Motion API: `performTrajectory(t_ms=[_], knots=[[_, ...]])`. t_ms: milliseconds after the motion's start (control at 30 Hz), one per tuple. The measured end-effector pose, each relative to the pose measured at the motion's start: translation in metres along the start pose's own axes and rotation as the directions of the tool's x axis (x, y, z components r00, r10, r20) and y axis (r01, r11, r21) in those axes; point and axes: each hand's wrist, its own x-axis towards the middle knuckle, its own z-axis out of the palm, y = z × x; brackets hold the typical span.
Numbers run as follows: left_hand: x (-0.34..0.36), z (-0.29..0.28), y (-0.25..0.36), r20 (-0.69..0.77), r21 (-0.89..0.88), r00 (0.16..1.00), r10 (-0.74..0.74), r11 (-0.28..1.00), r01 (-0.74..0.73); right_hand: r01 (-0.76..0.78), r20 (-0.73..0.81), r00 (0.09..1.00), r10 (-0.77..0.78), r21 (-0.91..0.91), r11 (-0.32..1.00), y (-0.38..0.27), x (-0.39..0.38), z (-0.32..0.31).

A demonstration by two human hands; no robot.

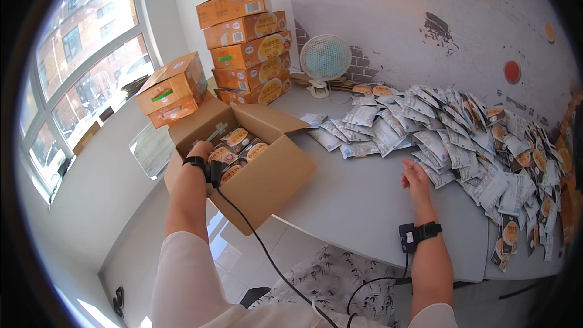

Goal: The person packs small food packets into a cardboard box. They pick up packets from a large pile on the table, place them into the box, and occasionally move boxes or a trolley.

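Note:
My left hand (202,149) reaches over the near left wall of an open brown cardboard box (267,173), its fingers mostly hidden at the packets inside. Several dark packets with orange-and-white round prints, such as one packet (237,138), lie in the box. My right hand (415,177) hovers above the grey table (364,197), fingers loosely bent and apart, with nothing visible in it. Just beyond that hand spreads a large heap of white and dark sachets (434,140). Both wrists wear black straps with cables.
Orange printed cartons (252,51) stand in a tall stack at the back left, with two more cartons (173,88) beside them. A small fan (325,58) stands by the wall. A window (91,54) is at the left. Black cables (261,240) run from my wrists.

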Motion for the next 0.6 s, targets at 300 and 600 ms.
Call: performTrajectory(t_ms=[300, 600], knots=[[-0.089, -0.098, 0.183, -0.469, -0.871, 0.883, 0.022, 0.151, -0.467, 0.008, -0.080, 0.997, -0.002, 0.074, 0.997, 0.005, 0.009, 0.002], [-0.162, 0.012, 0.387, -0.046, -0.977, 0.856, 0.516, -0.202, 0.069, 0.009, -0.128, 0.992, 0.002, 0.082, 0.997, 0.007, 0.013, 0.001]])
